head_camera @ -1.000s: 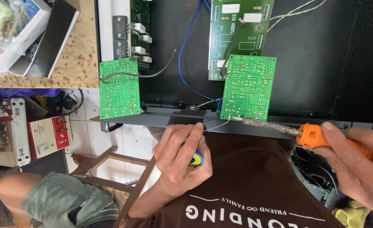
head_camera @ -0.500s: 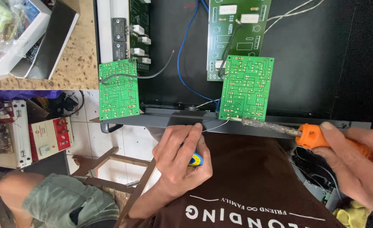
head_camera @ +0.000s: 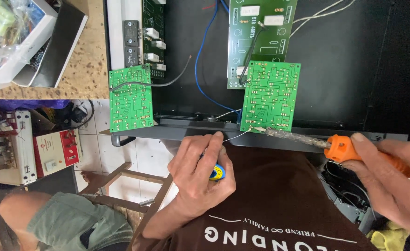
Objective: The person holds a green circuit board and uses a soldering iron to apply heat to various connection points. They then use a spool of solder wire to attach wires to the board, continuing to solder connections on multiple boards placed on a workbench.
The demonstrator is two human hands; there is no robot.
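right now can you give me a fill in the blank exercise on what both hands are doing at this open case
1. The right hand holds a soldering iron by its ______ handle.
2. The iron's tip meets the lower left corner of the larger green board, where a thin ______ from the left hand also ends.
3. The left hand also closes on a small blue and ______ spool.
4. A smaller green board stands to the ______ of the larger one.

Missing words: orange; solder wire; yellow; left

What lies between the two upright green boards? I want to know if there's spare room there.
In the head view, between the left board and right board: bare black chassis floor, crossed by a blue wire and a grey wire.
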